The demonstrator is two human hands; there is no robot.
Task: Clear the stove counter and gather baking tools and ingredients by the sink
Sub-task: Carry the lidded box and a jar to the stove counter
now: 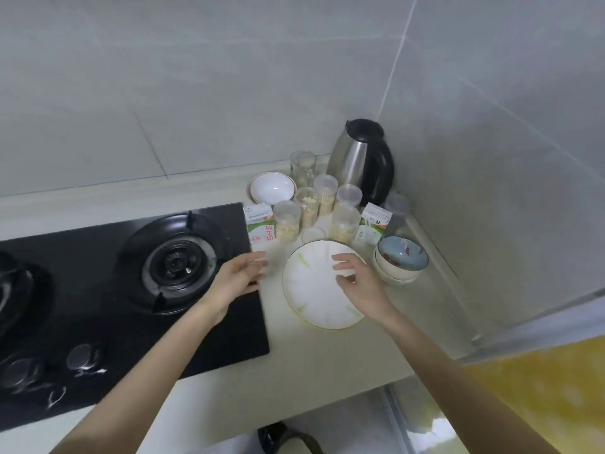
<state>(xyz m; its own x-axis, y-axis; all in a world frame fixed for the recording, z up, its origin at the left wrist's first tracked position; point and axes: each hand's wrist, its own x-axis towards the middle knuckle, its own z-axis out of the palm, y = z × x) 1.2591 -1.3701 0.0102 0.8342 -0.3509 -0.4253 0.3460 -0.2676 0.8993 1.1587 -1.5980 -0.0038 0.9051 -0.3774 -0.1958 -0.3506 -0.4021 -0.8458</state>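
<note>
Both hands empty. My left hand (241, 276) hovers over the right edge of the black gas hob (131, 290), fingers spread and loose, holding nothing. My right hand (358, 280) hangs above the white plate (311, 290), fingers curled but apart, also holding nothing; I cannot tell whether the fingertips touch the plate.

The plate lies flat on the counter (294, 371) just right of the hob, round, so no long axis to note; faint green streaks run out toward its rim.

Behind the plate, toward the back right corner of the counter: a cluster of clear jars (287, 221) standing upright, several with pale yellowish contents. A milk carton (260, 229) stands upright at the left of the cluster, touching the hob's back right corner as seen from here; a second carton (375, 219) stands at the right. A small white bowl (272, 188) sits near the back edge, a glass mug (302, 167) beside it.

A steel kettle (361, 158) stands in the corner, black handle toward the right wall. Stacked bowls (401, 262), the top one blue inside, sit just right of the plate.
</note>
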